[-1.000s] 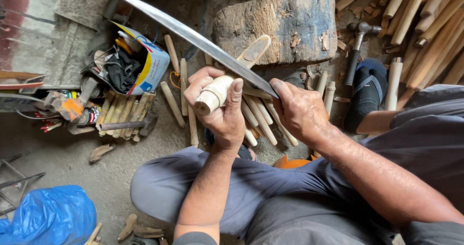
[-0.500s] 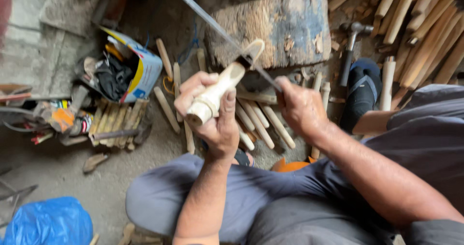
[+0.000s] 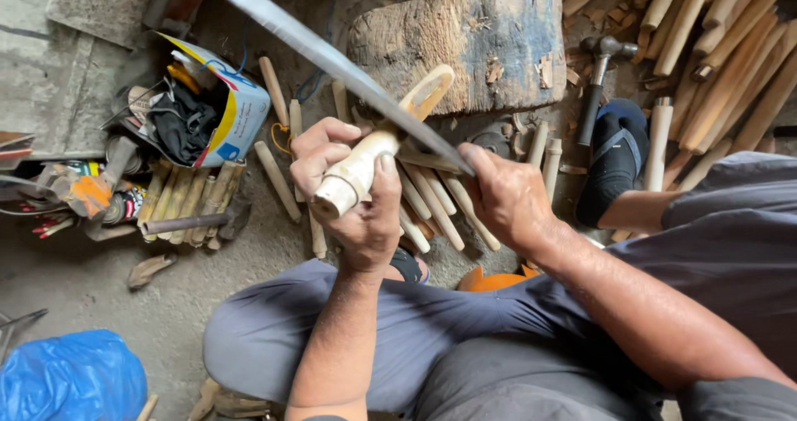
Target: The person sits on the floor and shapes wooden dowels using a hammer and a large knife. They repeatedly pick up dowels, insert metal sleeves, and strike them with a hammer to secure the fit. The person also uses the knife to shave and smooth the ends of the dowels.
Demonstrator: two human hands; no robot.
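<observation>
The wooden handle [image 3: 375, 159] is pale, freshly carved wood: a rounded, blunt butt end nearest the camera and a flatter, scooped far end that tilts up toward the chopping block [image 3: 473, 47]. It is held in the air above the person's lap, over a scatter of similar wooden sticks [image 3: 432, 201] lying on the floor.

The left hand [image 3: 353, 193] is clamped around the lower half of the handle, fingers wrapped over one side and the thumb pressed along the other, so the butt end pokes out just past the thumb.

The right hand [image 3: 506, 197] is closed in a fist around the grip of a long blade [image 3: 332, 60]; the grip itself is hidden inside the hand. The blade runs up and to the left from that fist and its edge lies across the wooden handle, touching it just above the left hand's fingers.

Beyond the block a hammer [image 3: 599, 76] lies on the floor, and to the left an open cardboard box [image 3: 237, 114] holds dark odds and ends.
</observation>
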